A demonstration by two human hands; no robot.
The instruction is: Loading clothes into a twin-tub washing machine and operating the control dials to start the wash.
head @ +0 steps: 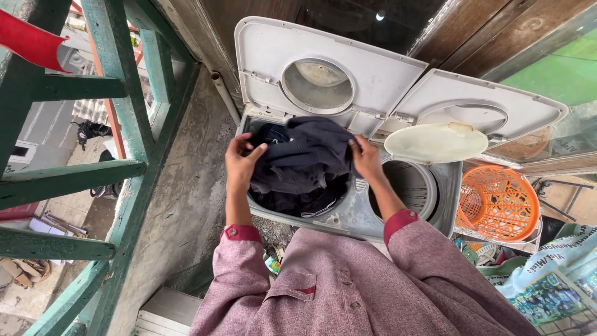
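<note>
Balcony setting: bare concrete floor (186,205), green wooden railing (118,168) along the left, dark wooden wall behind.

Nearest: mauve shirt (348,286) of the person, red-lined cuffs pushed up the forearms.

Left hand (241,163): raised over the wash tub, fingers curled shut on the left edge of a dark garment (308,155), thumb on top of the cloth.

Right hand (367,159): fingers closed on the garment's right edge, between the two tubs.

Dark garment: navy cloth, bunched and creased, held up between both hands directly above the left tub; its lower folds hang into the tub and touch the load there.

Washer (348,218): grey twin-tub type, standing against the wall. Left tub holds more dark laundry (292,202). Right tub, the spinner (407,186), is round with a ribbed inner wall; whether anything lies in it cannot be told.

Round cream cover (435,142): disc tilted up over the spinner's rear rim.

Lids: left lid (323,68) swung upright against the wall, with a circular window; right lid (479,106) also open, leaning back at an angle.

Right of washer: orange plastic basket (497,202), lying on its side with its mouth toward the washer. Printed sack (553,274) near it, in the lower corner.

Far left, beyond the railing: red cloth (28,40) at the top corner; ground and a building below.
</note>
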